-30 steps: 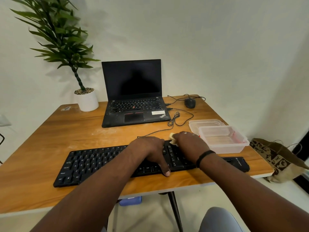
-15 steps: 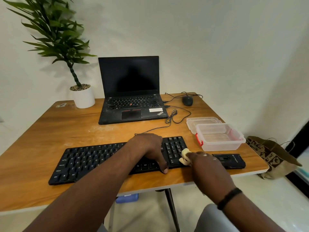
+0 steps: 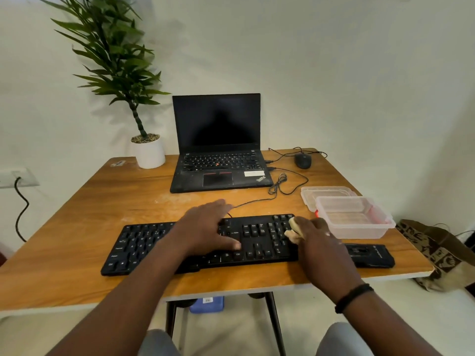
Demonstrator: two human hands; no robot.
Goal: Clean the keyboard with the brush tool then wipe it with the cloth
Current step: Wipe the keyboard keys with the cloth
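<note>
Right hand [image 3: 312, 238]: closed around a pale, bunched cloth [image 3: 293, 230], pressing it on the number-pad end of the keyboard [image 3: 257, 240]; half a second earlier it sat at the near right corner, a second earlier at the far edge.
Left hand [image 3: 208, 227]: spread flat, palm down on the middle keys, thumb by the near row; position unchanged, bracing the board.
Keyboard: black, full-size, lying flat near the front edge of the wooden surface [image 3: 77, 227], its cable running back toward the laptop [image 3: 218, 155].
Black object [image 3: 370, 255]: just right of the keyboard; possibly the brush tool, unconfirmed.
Clear container [image 3: 353, 217]: beyond it, with a lid behind.
Far edge: mouse [image 3: 302, 160] and potted plant [image 3: 147, 150].
Task reading: back-and-forth strokes indicated the wiping stage was under way; left keys probably remained.
</note>
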